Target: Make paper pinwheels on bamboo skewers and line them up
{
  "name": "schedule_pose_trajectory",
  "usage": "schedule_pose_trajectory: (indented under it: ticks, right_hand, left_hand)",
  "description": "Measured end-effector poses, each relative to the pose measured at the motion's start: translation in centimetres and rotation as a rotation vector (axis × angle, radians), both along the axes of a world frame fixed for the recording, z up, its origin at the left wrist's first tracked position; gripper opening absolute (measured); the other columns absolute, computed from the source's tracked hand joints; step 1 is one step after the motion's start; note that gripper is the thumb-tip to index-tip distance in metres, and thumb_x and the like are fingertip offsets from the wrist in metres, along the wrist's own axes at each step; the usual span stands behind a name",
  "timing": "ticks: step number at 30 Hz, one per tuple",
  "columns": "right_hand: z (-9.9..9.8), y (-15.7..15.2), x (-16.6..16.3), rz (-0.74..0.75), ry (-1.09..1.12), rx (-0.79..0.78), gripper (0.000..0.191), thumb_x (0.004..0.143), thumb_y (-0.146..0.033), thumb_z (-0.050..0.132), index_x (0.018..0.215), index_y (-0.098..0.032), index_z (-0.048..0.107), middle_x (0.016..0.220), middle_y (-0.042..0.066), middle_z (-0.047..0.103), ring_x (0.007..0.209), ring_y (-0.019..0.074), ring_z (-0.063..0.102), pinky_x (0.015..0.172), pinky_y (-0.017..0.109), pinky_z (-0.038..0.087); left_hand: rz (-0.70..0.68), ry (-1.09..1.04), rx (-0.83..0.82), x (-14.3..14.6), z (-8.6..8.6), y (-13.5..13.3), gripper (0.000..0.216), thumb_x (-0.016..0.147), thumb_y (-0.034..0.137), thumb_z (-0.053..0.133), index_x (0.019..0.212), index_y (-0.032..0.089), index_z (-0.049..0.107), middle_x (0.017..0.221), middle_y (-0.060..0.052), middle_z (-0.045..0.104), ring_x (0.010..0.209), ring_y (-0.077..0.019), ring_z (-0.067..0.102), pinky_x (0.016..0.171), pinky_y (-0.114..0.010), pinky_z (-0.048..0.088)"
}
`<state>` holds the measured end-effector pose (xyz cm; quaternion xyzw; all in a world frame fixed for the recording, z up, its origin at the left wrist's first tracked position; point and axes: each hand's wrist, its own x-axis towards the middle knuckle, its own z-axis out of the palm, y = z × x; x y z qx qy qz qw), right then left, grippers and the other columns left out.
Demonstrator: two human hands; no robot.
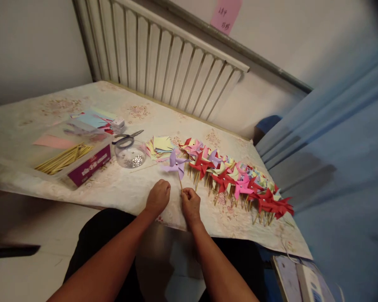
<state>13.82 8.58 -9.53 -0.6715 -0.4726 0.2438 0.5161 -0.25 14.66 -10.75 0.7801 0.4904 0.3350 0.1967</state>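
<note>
A lilac paper pinwheel (175, 165) on a thin wooden stick stands tilted above the table's front part. My right hand (191, 204) pinches its stick just below the blades. My left hand (159, 195) is curled closed to the left of the stick, apart from it. Whatever its fingers may hold is hidden. Beyond the hands lie a stack of cut paper squares (163, 144) and a clear round dish (131, 156) with small shiny pieces in it. Several finished pinwheels, such as a red one (202, 164) and a pink one (243, 186), lie in rows to the right.
At left, a clear plastic box (96, 162) holds wooden sticks (64, 158) and pink paper. Dark-handled scissors (127, 137) rest behind the dish, near coloured paper sheets (93, 119). A radiator (166, 58) lines the wall, and a blue curtain (340, 138) hangs at right.
</note>
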Motion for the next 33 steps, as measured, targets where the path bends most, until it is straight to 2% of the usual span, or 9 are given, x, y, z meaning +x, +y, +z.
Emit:
schedule_pose_trajectory:
  ticks: [9, 20, 26, 33]
  right_hand:
    - [0.5, -4.8, 1.8, 0.009, 0.286, -0.06, 0.014, 0.067, -0.032, 0.054, 0.074, -0.02, 0.057, 0.054, -0.006, 0.052, 0.044, 0.0104, 0.043, 0.042, 0.021, 0.034]
    - [1.0, -10.0, 6.8, -0.069, 0.311, -0.066, 0.017, 0.064, -0.034, 0.058, 0.073, -0.02, 0.059, 0.058, -0.004, 0.059, 0.044, 0.0107, 0.046, 0.041, 0.022, 0.039]
    - [0.8, -11.4, 10.2, -0.139, 0.281, -0.021, 0.018, 0.065, -0.035, 0.058, 0.074, -0.02, 0.059, 0.057, -0.004, 0.058, 0.043, 0.0106, 0.046, 0.041, 0.022, 0.039]
    - [0.6, -11.7, 13.4, -0.224, 0.304, 0.018, 0.016, 0.064, -0.033, 0.058, 0.073, -0.019, 0.058, 0.055, -0.005, 0.059, 0.041, 0.0103, 0.048, 0.039, 0.02, 0.039]
  left_hand:
    - [0.013, 0.213, 0.13, 0.2, 0.2, -1.3, 0.021, 0.09, 0.015, 0.039, 0.083, 0.019, 0.058, 0.092, -0.011, 0.059, 0.094, -0.0245, 0.053, 0.086, -0.037, 0.044]
    - [0.051, 0.374, 0.204, 0.2, 0.1, -1.5, 0.023, 0.086, 0.014, 0.04, 0.087, 0.019, 0.062, 0.095, -0.012, 0.061, 0.097, -0.0267, 0.055, 0.088, -0.037, 0.043]
    - [0.047, 0.403, 0.225, 0.2, 0.0, -1.0, 0.022, 0.086, 0.017, 0.04, 0.086, 0.018, 0.062, 0.093, -0.012, 0.062, 0.096, -0.0269, 0.056, 0.088, -0.037, 0.044]
    - [0.048, 0.39, 0.249, 0.3, -0.1, -0.7, 0.023, 0.084, 0.018, 0.041, 0.088, 0.017, 0.063, 0.094, -0.013, 0.064, 0.097, -0.0269, 0.056, 0.089, -0.038, 0.044]
